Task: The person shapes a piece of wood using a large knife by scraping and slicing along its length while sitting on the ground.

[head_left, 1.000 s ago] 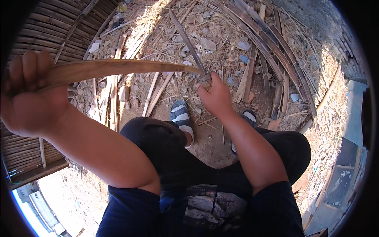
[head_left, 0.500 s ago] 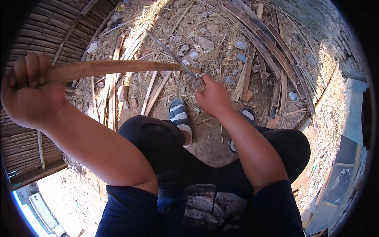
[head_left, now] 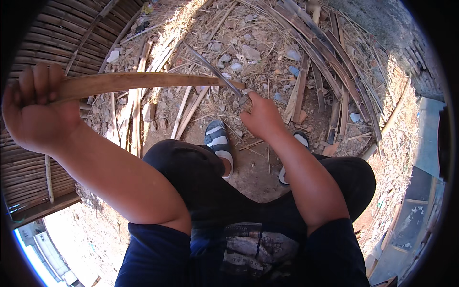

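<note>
Out at the left, my left hand (head_left: 40,107) is closed around the wide end of a bamboo strip (head_left: 129,82). The strip reaches across to the right, bowed slightly and narrowing toward its far end. My right hand (head_left: 262,117) is wrapped round the handle of a long-bladed knife (head_left: 210,65), most of the handle hidden by the fingers. Its thin metal blade slants up and left, crossing the strip near the narrow end. Whether the edge bites into the bamboo, I cannot tell.
Split bamboo lengths (head_left: 330,62) lie piled at the far right, with more strips (head_left: 138,95) on the left. Stones and straw litter the ground (head_left: 253,177) around my sandalled feet. A slatted bamboo wall (head_left: 62,40) stands left; grey panels (head_left: 416,205) lean at right.
My right hand and the knife have shifted slightly to the right along the strip. My left hand and the bamboo have hardly moved.
</note>
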`<state>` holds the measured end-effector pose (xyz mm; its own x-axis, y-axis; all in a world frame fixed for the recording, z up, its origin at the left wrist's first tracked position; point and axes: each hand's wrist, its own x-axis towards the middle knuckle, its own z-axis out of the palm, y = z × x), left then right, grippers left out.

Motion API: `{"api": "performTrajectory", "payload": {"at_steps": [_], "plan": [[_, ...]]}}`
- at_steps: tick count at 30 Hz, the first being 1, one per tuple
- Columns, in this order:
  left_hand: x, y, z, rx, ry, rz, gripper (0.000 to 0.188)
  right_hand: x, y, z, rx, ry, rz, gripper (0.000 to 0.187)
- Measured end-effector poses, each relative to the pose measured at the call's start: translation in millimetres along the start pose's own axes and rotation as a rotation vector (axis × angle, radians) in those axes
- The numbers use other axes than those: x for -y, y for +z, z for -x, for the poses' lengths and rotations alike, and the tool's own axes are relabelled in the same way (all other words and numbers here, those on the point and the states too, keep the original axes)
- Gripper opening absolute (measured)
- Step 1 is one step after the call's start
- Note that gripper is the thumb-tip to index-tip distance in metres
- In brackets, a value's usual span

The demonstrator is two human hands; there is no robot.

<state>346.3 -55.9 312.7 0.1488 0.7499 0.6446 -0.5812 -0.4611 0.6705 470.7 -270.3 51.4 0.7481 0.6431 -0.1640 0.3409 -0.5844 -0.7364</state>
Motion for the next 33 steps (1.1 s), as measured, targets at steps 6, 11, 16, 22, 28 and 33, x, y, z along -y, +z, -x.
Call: {"api": "performTrajectory", "payload": {"at_steps": [6, 11, 16, 22, 28, 33], "plan": [[-4, 12, 6, 0.039, 0.032, -0.026, 0.036, 21, 17, 8, -0.133, -0.029, -0.103, 0.041], [-9, 7, 3, 0.19, -0.058, 0.109, 0.036, -39, 51, 3, -0.051, 0.043, 0.007, 0.039], [-3, -24, -19, 0.295, -0.167, 0.237, 0.036, -15, 16, 6, -0.025, 0.025, 0.016, 0.049], [-6, 0, 2, 0.195, -0.022, 0.068, 0.035, 23, 12, 10, -0.136, -0.072, -0.106, 0.045], [-10, -8, -4, 0.294, -0.133, 0.202, 0.035, -53, 57, -2, -0.031, 0.081, 0.038, 0.044], [-3, -32, -23, 0.347, -0.219, 0.292, 0.034, -19, 17, 3, -0.009, 0.06, -0.025, 0.043]]}}
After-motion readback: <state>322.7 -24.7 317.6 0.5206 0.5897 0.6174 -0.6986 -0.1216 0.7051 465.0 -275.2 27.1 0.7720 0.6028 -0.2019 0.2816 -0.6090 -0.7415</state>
